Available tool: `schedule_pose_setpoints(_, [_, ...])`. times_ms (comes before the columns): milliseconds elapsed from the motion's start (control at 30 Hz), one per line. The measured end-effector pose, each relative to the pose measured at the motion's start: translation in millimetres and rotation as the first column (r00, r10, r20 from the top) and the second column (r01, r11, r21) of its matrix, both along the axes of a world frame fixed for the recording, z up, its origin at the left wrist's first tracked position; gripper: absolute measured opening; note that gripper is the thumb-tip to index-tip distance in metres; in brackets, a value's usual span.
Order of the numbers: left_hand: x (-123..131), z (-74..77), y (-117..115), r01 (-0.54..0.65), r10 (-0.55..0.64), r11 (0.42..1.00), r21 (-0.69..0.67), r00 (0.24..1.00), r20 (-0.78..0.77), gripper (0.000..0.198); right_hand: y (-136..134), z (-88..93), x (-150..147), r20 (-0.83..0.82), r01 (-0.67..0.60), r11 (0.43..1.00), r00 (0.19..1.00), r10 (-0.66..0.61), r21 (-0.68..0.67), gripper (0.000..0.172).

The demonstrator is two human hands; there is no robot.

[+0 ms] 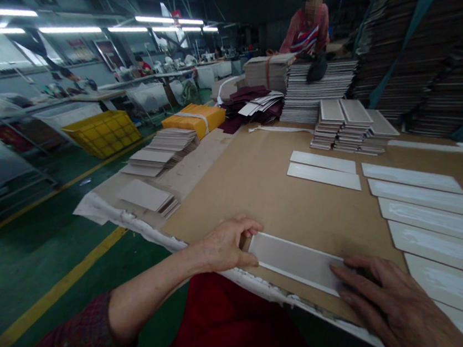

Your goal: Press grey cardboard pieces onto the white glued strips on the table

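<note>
A narrow grey board with a white border lies flat near the table's front edge. My left hand holds its left end, the thumb at the near corner and the fingertips at the far corner. Over the right end, my right hand has its fingers on the board and covers that end. Just right of it, several white strips with glossy streaks lie in a column. Two shorter white strips rest farther back.
Low board stacks stand at the table's left side, near a yellow package. More stacked panels are at the back. A person is behind a tall stack. A yellow basket stands across the green floor.
</note>
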State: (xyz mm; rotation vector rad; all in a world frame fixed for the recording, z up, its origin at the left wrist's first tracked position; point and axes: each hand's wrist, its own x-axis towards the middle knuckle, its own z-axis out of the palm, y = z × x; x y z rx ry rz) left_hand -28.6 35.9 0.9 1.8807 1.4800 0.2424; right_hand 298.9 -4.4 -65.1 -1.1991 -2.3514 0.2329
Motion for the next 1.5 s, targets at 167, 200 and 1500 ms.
schedule_pose_setpoints(167, [-1, -0.7, 2, -0.004, 0.004, 1.000, -0.019, 1.000, 0.015, 0.058, 1, 2.0, 0, -0.015, -0.044, 0.999, 0.999, 0.044, 0.024, 0.043])
schedule_pose_setpoints(200, [-1, -0.9, 2, 0.002, -0.001, 1.000, -0.020, 1.000, 0.016, 0.057, 1, 2.5, 1, -0.015, -0.051, 0.999, 0.999, 0.051, 0.019, 0.043])
schedule_pose_setpoints(1500, [9, 19.1, -22, 0.505, -0.417, 0.842, 0.190, 0.832, -0.366, 0.021, 2, 22.5, -6, 0.080, -0.167, 0.971, 0.985, 0.155, 0.173, 0.036])
